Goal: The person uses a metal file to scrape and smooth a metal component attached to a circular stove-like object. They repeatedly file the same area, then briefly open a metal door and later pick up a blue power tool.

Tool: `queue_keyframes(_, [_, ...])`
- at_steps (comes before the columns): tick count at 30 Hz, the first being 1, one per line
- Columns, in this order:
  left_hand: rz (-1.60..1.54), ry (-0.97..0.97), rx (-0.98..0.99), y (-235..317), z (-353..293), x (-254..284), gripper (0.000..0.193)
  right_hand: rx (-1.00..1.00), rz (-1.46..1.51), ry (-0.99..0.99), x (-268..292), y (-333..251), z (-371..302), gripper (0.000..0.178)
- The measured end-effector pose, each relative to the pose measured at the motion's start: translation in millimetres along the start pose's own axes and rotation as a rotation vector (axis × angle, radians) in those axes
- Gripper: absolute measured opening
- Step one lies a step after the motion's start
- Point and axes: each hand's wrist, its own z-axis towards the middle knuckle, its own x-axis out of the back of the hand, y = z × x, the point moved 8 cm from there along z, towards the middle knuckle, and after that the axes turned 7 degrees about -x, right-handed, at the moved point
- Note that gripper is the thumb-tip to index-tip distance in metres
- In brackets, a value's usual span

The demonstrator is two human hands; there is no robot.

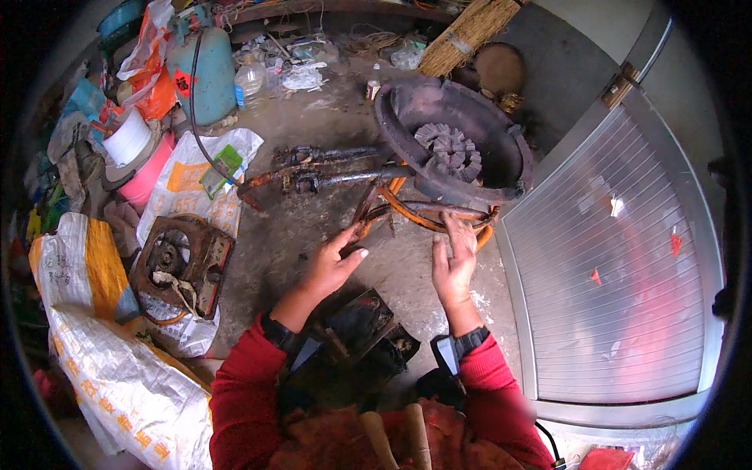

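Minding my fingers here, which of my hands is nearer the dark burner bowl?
Your right hand: its fingers are at the rusty stand, right by the burner bowl. Your left hand is farther off, to the left.

frame (404, 209): orange-brown | burner bowl (487, 131): grey | sleeves (244, 372): red | panel (607, 290): silvery, striped
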Motion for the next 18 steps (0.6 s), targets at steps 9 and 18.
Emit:
queue_keyframes(9, [-0.553,0.182,0.292,9,-26,-41,0.030,-0.952,1.076,-0.633,-88,-1,-113,0.046])
queue_keyframes(18, [-0.804,0.185,0.508,-11,-40,-69,0.025,-0.778,0.998,-0.781,-81,5,-99,0.060])
